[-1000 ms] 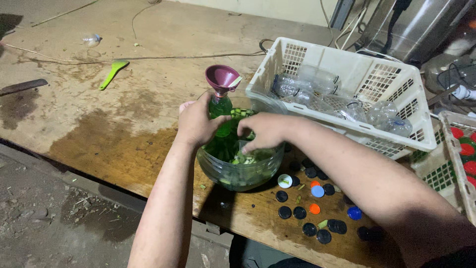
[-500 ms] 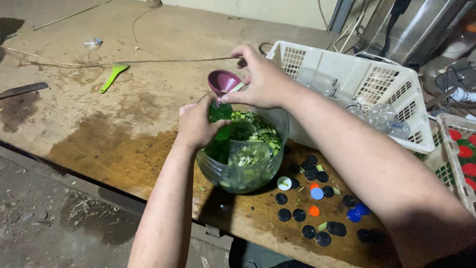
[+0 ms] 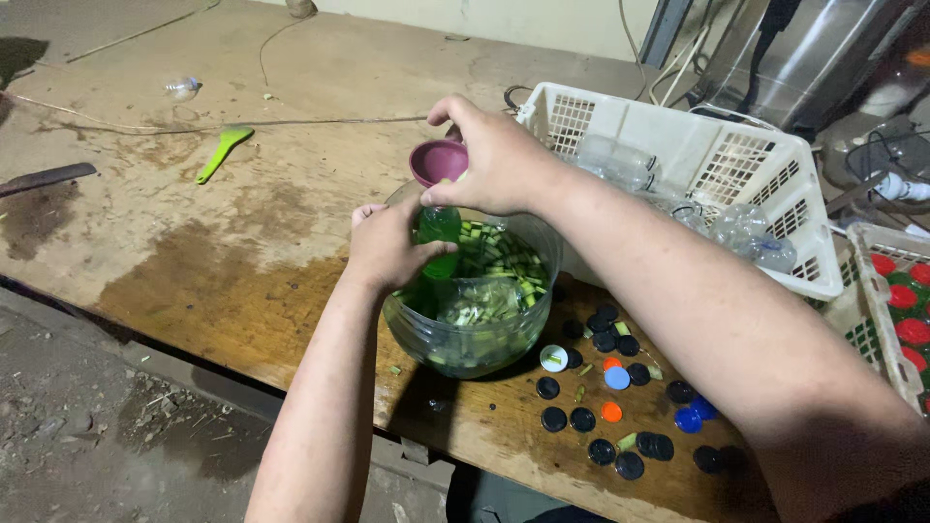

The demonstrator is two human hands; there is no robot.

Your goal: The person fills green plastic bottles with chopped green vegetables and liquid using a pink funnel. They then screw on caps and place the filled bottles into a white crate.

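Green bottle [image 3: 438, 232] stands upright in the clear bowl [image 3: 472, 334] near the worktop's front edge, neck up, my left hand [image 3: 387, 247] wrapped round it, right hand [image 3: 499, 160] pinching the purple funnel [image 3: 438, 161] on top

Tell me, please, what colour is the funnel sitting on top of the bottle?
The funnel is a dull purple-pink, seen in the head view.

The left hand [image 3: 387, 247] wraps around a green bottle [image 3: 438, 232] standing inside a clear bowl [image 3: 475, 334] of chopped green pieces, while the right hand [image 3: 499, 160] pinches the rim of a purple funnel [image 3: 438, 161] set on the bottle's mouth. Loose bottle caps [image 3: 620, 412] (mostly black, a few blue and orange) lie on the wooden tabletop [image 3: 242, 281] beside a white plastic basket [image 3: 736, 184].
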